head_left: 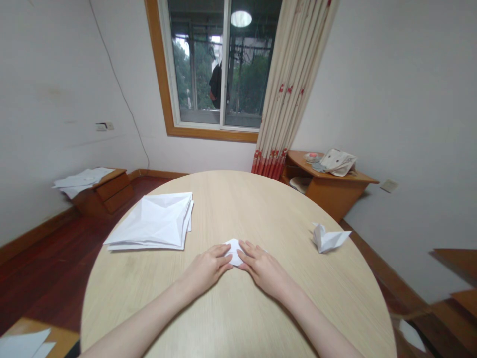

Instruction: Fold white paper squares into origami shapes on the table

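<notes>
While 2 bare hands meet near the middle of the round table (238,318), a small folded paper (234,252) lies between them on the wooden top. The left hand (206,268) has its fingertips on the paper's left side, and the right hand (268,268) has its own on the right side; I cannot tell whether they pinch the paper or only press it down. To the left sits a stack of white paper sheets (152,219), slightly uneven at the edges. Well apart on the right, near the table's rim, stands 1 folded paper figure (328,239) with pointed ends.
</notes>
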Available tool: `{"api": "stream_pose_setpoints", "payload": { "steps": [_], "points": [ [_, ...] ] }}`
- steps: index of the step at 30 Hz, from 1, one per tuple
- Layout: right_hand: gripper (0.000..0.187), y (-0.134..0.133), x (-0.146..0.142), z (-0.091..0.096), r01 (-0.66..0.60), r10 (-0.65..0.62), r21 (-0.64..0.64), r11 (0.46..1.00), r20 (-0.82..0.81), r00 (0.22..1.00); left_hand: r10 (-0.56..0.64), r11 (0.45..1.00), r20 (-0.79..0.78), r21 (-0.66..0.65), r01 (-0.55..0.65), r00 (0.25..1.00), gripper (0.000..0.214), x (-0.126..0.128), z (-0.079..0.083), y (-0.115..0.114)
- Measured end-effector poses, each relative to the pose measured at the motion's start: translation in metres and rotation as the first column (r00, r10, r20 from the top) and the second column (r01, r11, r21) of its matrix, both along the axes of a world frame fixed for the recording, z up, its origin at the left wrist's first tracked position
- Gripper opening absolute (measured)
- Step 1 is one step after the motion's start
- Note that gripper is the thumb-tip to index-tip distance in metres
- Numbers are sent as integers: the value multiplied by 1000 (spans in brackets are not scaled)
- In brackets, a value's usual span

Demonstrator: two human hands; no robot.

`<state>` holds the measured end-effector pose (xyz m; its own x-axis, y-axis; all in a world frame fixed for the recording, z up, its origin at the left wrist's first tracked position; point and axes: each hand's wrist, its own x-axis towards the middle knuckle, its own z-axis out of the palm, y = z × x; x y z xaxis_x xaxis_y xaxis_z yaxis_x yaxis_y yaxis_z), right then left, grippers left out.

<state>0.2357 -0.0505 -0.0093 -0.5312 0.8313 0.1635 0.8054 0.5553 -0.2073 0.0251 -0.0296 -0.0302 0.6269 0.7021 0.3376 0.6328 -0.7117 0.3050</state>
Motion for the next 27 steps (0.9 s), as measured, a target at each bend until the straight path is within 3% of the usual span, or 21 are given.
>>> {"api": "stream_pose_setpoints", "payload": {
  "steps": [13, 19, 27],
  "points": [
    [28, -4, -5, 6, 13, -16, 44, 999, 53, 998, 0, 999, 158, -33, 6, 987, 17, -1, 0, 2],
    [21, -4, -5, 7, 15, -13, 123, 992, -21, 1000, 5, 999, 181, -50, 4, 983, 21, -1, 1, 2],
    [18, -5, -7, 5, 92, -86, 59, 994, -109, 990, 20, 998, 181, -70, -8, 983, 18, 0, 8, -1]
  ]
}}
